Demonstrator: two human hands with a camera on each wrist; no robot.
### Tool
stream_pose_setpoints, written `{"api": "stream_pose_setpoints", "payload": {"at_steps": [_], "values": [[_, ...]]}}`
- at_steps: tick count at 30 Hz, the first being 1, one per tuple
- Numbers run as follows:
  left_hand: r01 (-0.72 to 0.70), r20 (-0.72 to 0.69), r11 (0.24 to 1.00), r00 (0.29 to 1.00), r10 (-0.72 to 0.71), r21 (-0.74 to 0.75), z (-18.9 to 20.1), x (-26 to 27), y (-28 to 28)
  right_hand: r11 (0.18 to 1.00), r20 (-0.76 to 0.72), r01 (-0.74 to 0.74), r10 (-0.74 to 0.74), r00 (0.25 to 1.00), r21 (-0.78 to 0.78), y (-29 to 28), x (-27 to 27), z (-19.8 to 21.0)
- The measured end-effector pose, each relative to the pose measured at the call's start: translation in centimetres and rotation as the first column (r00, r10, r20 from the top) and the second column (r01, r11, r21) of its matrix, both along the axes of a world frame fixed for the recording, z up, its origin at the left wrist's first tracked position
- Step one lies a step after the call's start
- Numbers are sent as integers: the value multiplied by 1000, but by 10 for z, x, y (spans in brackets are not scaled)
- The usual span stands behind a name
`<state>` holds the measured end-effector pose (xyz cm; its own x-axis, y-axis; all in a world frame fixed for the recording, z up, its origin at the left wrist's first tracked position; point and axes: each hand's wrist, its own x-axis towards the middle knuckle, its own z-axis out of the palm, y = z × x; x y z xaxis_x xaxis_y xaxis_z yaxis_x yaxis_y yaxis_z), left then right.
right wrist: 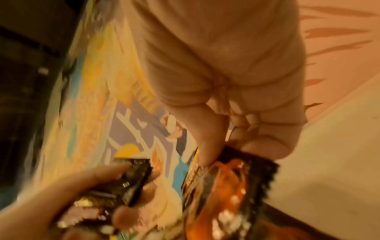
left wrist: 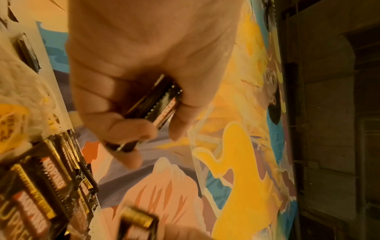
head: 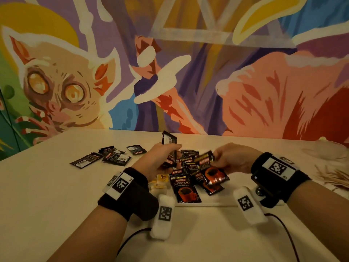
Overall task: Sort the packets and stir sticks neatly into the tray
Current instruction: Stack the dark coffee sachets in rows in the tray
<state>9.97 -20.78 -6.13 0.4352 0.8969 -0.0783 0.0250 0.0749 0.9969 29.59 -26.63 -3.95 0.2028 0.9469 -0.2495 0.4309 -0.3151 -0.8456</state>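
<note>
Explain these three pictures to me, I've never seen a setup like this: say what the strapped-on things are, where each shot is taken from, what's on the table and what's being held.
No machine here: a person works with bare hands and wears cameras. The wide picture comes from a head camera looking down; the other two come from cameras on the black wristbands, looking along each hand.

The left hand grips a small stack of black coffee packets, upright; its wrist view shows the fingers curled round them. The right hand pinches another coffee packet by one edge, seen close in its wrist view.

On the pale table lies a white tray with a loose pile of packets, some small yellow packets beside them, more black packets at far left, and wooden stir sticks at right.
</note>
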Motion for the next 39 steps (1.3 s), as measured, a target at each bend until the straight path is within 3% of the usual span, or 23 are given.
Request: {"api": "stream_pose_setpoints", "payload": {"at_steps": [3,4,9,18,21,24,28,36,39], "values": [[50,-77,997,996,-55,-65,0,0,-2,984,400,-21,92,912,-179,2,7,-16],[56,-93,996,994,-62,-73,0,-1,-2,982,458,-16,102,883,-188,4,8,-21],[57,-108,994,992,-67,-97,0,-3,-1,959,486,53,93,869,-278,12,5,-26],[58,-66,993,996,-65,-100,1,-5,0,944,539,37,155,828,-328,19,-4,-32],[57,-49,993,997,-62,-105,1,-6,0,937,466,59,115,877,-343,23,-4,-32],[67,-25,992,997,-70,-103,2,-7,-1,943,311,126,-25,950,-308,27,-6,-32],[60,15,994,998,-58,-94,2,-8,-1,957,213,139,-85,973,-255,33,-11,-36],[67,241,980,970,-21,-187,4,-10,-2,964,79,135,-120,990,-228,20,-14,-20],[101,303,977,952,-40,-186,5,-11,-2,989,110,132,-125,986,-62,11,-18,-7]]}}
